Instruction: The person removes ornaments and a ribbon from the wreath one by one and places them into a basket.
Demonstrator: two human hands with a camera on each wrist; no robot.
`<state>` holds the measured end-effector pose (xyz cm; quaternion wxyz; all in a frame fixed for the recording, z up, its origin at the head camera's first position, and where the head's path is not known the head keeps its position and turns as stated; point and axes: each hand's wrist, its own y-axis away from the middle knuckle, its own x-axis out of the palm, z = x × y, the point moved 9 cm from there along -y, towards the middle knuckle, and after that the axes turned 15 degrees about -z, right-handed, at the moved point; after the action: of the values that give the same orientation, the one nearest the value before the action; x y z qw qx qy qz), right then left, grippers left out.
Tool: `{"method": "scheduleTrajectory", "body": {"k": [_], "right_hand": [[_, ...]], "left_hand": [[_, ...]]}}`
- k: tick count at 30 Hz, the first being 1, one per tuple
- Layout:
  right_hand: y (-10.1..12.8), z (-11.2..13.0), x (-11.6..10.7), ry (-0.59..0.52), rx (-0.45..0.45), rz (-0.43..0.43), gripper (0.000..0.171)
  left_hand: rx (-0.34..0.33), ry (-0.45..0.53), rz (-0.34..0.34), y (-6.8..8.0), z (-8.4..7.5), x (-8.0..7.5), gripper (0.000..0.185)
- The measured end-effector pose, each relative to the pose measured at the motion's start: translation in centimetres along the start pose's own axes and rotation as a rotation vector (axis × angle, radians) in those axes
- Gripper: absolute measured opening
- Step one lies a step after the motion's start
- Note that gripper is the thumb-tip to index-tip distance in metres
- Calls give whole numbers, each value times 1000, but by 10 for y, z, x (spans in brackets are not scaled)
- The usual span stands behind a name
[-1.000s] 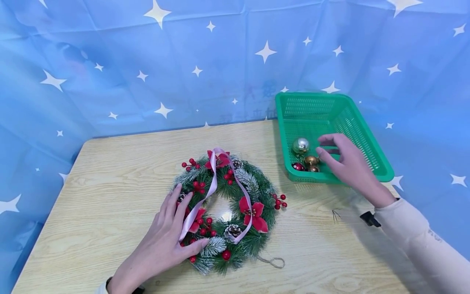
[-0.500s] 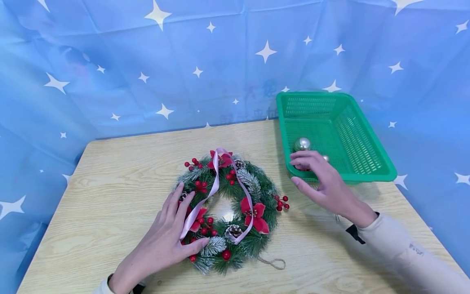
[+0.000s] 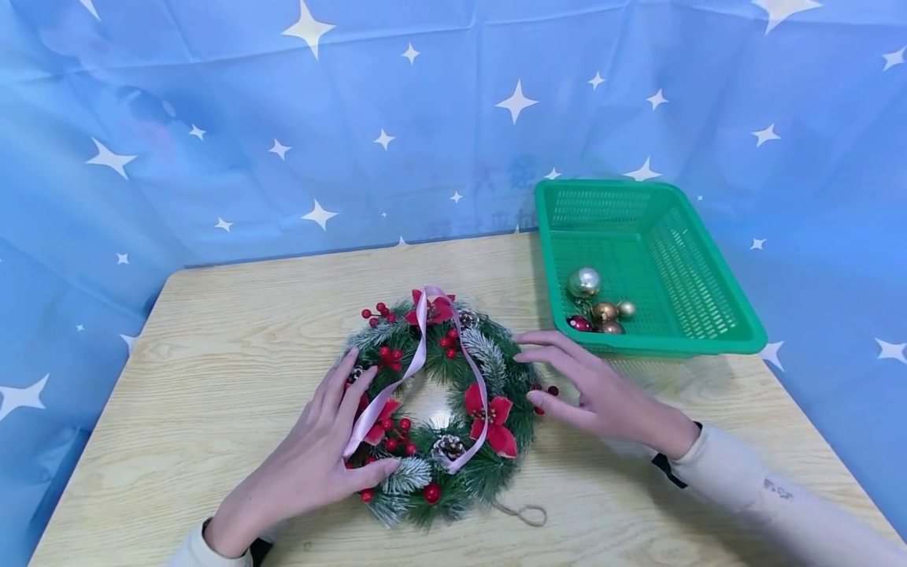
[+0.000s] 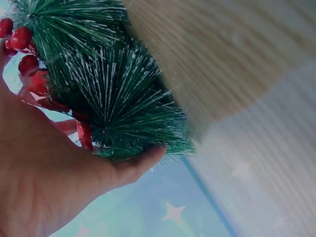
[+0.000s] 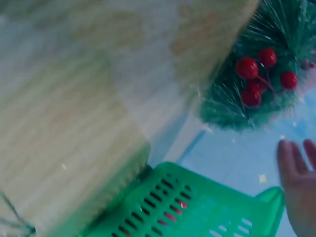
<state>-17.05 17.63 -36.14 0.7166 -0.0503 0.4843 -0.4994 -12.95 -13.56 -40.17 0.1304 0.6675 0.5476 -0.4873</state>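
Observation:
A green Christmas wreath (image 3: 496, 362) with frosted tips, red poinsettias, berries and pine cones lies on the wooden table. A pink ribbon (image 3: 420, 358) loops across its front. My left hand (image 3: 305, 457) rests on the wreath's left side, fingers spread and thumb apart at the lower left. In the left wrist view that thumb (image 4: 140, 165) lies along the needles. My right hand (image 3: 595, 394) is at the wreath's right edge, fingers loosely extended, with fingertips near the greenery and a berry sprig (image 3: 542, 398). Nothing shows in its grasp.
A green plastic basket (image 3: 708, 344) stands at the back right, holding a silver ball (image 3: 584, 282), several smaller baubles and a red spotted ornament (image 3: 579, 323). A twine loop (image 3: 527, 515) extends from the wreath's lower edge. A blue star-patterned cloth (image 3: 319, 118) hangs behind the table.
My right hand has left the basket and moved left and down to the wreath's right edge. The wreath has turned slightly; my left hand stays on it.

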Motion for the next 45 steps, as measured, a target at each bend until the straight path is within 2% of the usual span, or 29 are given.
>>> {"method": "scheduleTrajectory", "body": {"k": [4,7,10,14,19,30,38,45], "right_hand": [[6,-14,17,22,167,107,63],[9,-23,28,31,232,165,69],[11,-27,37,46,244,214,73],[12,-28,43,97,214,241,78],[13,-25,44,155,204,231,81],[20,-11,46,257,188,183,81],[28,6,47,319,210,120,84],[33,16,48,365,202,92,82]], "left_hand": [[6,12,12,0,2,-1,115],[6,19,20,0,4,0,114],[2,27,24,0,4,0,114],[-6,29,22,0,3,0,114],[-13,9,-11,1,0,-2,114],[-187,-62,-85,8,-11,-11,117],[-323,-87,-72,12,-14,-4,122],[-393,-76,-73,13,-13,1,130]]}}
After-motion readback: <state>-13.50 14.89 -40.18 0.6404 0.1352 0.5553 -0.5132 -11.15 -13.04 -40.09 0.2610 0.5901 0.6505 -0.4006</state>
